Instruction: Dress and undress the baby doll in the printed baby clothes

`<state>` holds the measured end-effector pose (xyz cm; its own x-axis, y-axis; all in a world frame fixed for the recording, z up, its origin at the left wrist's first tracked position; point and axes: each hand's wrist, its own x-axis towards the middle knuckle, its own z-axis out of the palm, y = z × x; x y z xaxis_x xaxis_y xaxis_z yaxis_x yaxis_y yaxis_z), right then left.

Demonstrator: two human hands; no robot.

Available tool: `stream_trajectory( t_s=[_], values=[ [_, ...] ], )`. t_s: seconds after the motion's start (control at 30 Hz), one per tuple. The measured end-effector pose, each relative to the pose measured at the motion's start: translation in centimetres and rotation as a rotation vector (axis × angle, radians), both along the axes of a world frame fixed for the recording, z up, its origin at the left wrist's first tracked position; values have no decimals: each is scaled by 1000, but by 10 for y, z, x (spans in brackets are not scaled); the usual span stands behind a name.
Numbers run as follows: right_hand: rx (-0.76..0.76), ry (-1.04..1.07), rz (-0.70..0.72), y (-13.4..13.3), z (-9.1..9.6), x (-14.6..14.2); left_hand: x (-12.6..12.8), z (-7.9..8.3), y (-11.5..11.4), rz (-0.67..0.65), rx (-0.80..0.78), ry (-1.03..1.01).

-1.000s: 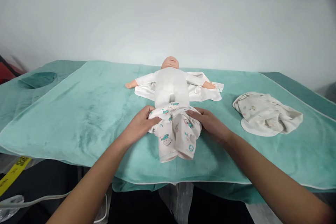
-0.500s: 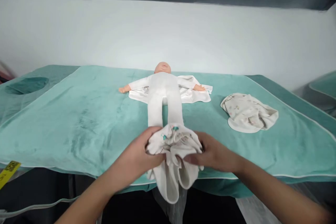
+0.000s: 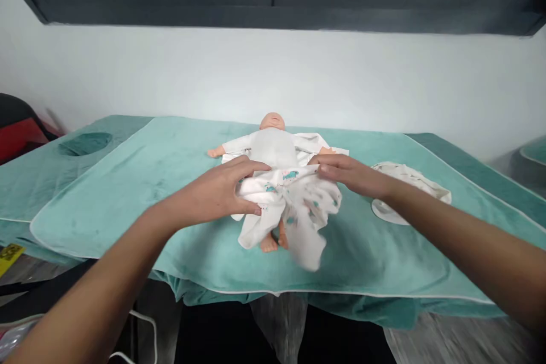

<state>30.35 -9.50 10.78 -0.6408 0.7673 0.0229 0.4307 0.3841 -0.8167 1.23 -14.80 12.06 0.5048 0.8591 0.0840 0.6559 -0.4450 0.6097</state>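
Observation:
My left hand (image 3: 219, 189) has its fingers along the upper edge of a white baby garment (image 3: 273, 187) with teal prints, thumb over its front. My right hand (image 3: 347, 173) pinches the garment's upper right edge. The bunched cloth covers the legs of a baby doll (image 3: 273, 145), and its lower right part is blurred. Bare doll feet (image 3: 268, 243) show under the cloth. The doll lies on its back, head away from me, arms spread, with a white cloth (image 3: 313, 141) spread open beneath its upper body.
A second pale patterned garment (image 3: 407, 176) lies crumpled to the right. The teal cover (image 3: 128, 193) spreads over the bed, with a round hollow (image 3: 85, 144) at its far left. Behind stand a white wall (image 3: 191, 74) and a dark window frame (image 3: 149, 7).
Both hands have carried the bunched garment forward over the doll's legs. The cloth has spread wider and the hands are farther apart. The view has tilted up, showing more window.

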Motion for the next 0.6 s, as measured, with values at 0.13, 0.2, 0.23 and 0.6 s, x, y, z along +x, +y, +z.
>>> stream_trajectory(
  t_s=[0.13,0.2,0.23,0.6],
  values=[
    [161,-227,84,20,66,-16,-17,50,10,-16,229,256],
    [242,-67,44,27,89,-39,-26,68,16,86,425,222],
    [266,81,29,29,97,-54,-30,74,19,185,564,148],
    [204,722,209,40,100,-196,-18,-3,21,635,449,-755]
  ],
)
